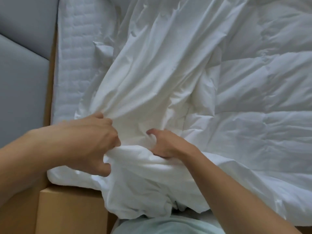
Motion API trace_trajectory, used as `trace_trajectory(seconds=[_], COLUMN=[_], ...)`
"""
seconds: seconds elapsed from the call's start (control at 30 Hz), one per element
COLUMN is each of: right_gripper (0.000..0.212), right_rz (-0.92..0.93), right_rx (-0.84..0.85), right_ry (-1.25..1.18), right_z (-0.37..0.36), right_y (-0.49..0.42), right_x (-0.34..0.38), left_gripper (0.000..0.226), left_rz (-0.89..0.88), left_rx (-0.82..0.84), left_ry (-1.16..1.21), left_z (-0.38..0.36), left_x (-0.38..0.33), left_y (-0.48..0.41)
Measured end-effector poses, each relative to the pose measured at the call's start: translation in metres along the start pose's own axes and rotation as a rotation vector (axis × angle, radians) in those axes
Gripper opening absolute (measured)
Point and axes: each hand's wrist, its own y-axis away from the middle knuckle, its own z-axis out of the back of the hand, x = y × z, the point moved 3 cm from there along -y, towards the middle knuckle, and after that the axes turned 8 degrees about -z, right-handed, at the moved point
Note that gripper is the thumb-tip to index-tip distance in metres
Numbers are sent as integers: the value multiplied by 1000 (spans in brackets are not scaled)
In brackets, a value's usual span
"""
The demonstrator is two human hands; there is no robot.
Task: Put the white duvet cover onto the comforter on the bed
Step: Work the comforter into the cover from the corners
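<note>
Gripping bunched duvet cover [148,92] w/ left hand [94,137] & right hand [162,144], fingers curled.

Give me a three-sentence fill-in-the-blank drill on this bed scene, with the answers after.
1. The duvet cover, held in the grip of the left hand and the right hand, is ____ in colour.
2. The puffy comforter lies spread to the ____ of the duvet cover.
3. The bare quilted mattress shows on the side of the ____ hand.
Missing words: white; right; left.
</note>
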Motion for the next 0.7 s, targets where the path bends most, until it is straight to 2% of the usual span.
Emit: trace_trajectory(seconds=[0.1, 0.17, 0.3, 0.37, 0.47, 0.53, 0.6, 0.63, 0.7], right_gripper=[77, 60, 67, 56, 39, 30, 31, 36, 44], right_rz=[25, 65, 198, 252, 312, 354, 414, 436, 461], right_rx=[-101, 13, 60, 114, -7, -65, -95, -103, -98], right_ry=[107, 132, 102, 101, 250, 261, 273, 292, 313], right_z=[-8, -12, -8, -7, -11, -22, -33, -38, -49], right_y=[28, 52, 101, 127, 156, 168, 174, 175, 173], right_x=[14, 19, 13, 6, -3, -6, -7, -7, -5], left_gripper=[24, 19, 10, 13, 26, 32, 34, 33, 38], left_rz=[97, 182, 261, 227, 158, 105, 26, -46, -160], left_rx=[76, 103, 118, 135, 213, 353, 420, 343, 91], left_ry=[-108, -158, -185, -213, -236, -83, 278, 417, 464], left_z=[-5, -2, 5, 6, 8, 10, 14, 17, 24], left_x=[-7, -5, 1, 0, -13, -25, -44, -54, -79], left_y=[9, 9, 12, 14, 18, 15, -4, -25, -75])
